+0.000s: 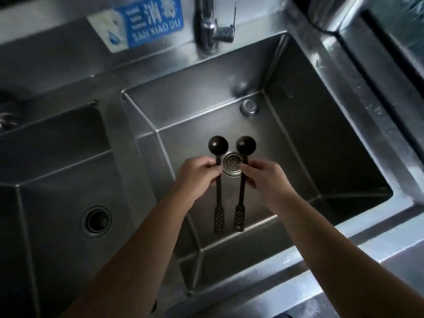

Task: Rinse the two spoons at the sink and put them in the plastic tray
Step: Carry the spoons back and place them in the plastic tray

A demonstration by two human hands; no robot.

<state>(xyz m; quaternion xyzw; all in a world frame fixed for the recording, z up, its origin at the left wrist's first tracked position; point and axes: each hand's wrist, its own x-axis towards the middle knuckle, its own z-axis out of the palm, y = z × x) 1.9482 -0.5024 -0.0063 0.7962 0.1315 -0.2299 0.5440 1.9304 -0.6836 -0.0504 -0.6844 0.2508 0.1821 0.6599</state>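
two black long-handled spoons hang side by side over the right sink basin (321, 125), bowls upward, either side of the drain strainer (232, 163). the left hand (195, 177) pinches the left spoon (218, 145) mid-handle; the right hand (268, 180) pinches the right spoon (246, 145) the same way. no water shows at the faucet (207, 24). wet, such light pinches could slip and drop a spoon. no plastic tray is in view.

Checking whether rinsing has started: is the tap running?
Off, it seems: no stream falls from the faucet onto the spoons or sink.
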